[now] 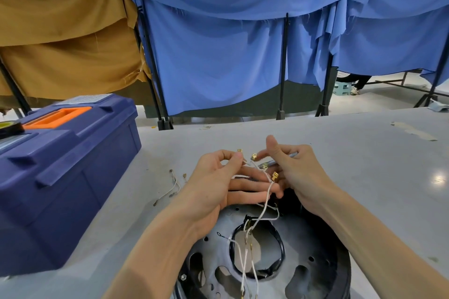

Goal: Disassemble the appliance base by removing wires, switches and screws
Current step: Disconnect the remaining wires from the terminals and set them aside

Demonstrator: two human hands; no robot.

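The round appliance base [313, 272], grey metal plate with holes in a black rim, lies at the table's near edge under my arms. White wires [263, 209] with brass terminals rise from its centre hole up into my hands. My left hand [218, 184] pinches a wire with a brass terminal [240, 150] between thumb and forefinger, other fingers spread under the bundle. My right hand [296, 172] grips a thin grey tool [290, 154], thumb raised, beside more brass terminals [254, 156]. The tool's tip is hidden among the wires.
A dark blue toolbox [68, 167] with an orange handle stands at the left, a tape roll [9, 127] on its lid. Loose white wires [170, 189] lie on the grey table [364, 165] between toolbox and hands. Blue and brown curtains hang behind.
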